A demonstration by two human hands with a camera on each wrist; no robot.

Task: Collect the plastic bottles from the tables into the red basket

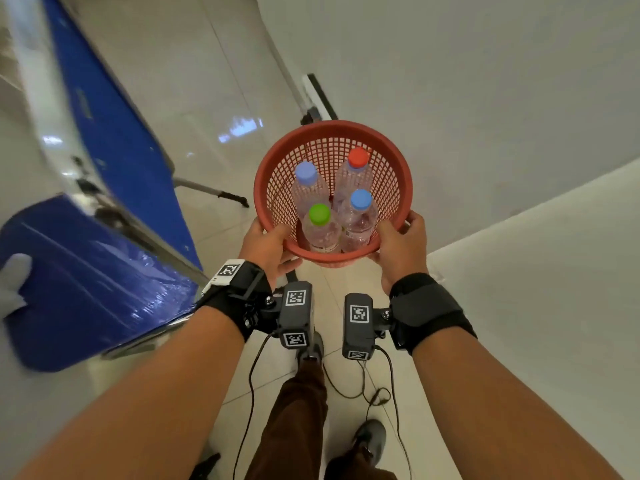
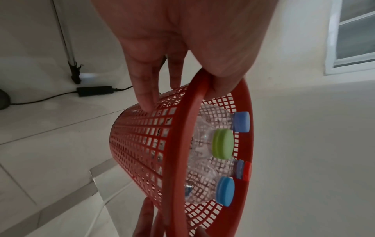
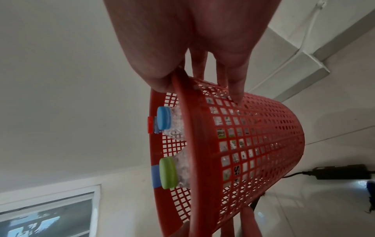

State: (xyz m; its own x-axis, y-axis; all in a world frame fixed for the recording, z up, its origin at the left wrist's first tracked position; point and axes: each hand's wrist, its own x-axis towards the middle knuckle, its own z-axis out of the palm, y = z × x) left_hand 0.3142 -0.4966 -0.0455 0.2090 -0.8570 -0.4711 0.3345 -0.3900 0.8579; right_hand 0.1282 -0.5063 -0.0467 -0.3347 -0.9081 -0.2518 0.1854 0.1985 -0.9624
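Note:
I carry the red mesh basket (image 1: 388, 147) in front of me, above the floor. My left hand (image 1: 268, 247) grips its near-left rim, thumb inside and fingers on the outer wall (image 2: 146, 102). My right hand (image 1: 401, 244) grips the near-right rim the same way (image 3: 235, 89). Several clear plastic bottles stand upright inside: one with a green cap (image 1: 319, 214), one with a red cap (image 1: 358, 157), and two with blue caps (image 1: 361, 199) (image 1: 306, 172). The wrist views show the basket (image 2: 142, 144) (image 3: 253, 144) from its sides, caps near the rim.
A blue-topped table (image 1: 114, 140) with metal legs runs along my left, and a blue chair seat (image 1: 79, 282) is near my left arm. A white wall rises to the right. A black power adapter (image 2: 94, 91) and cable lie on the tiled floor.

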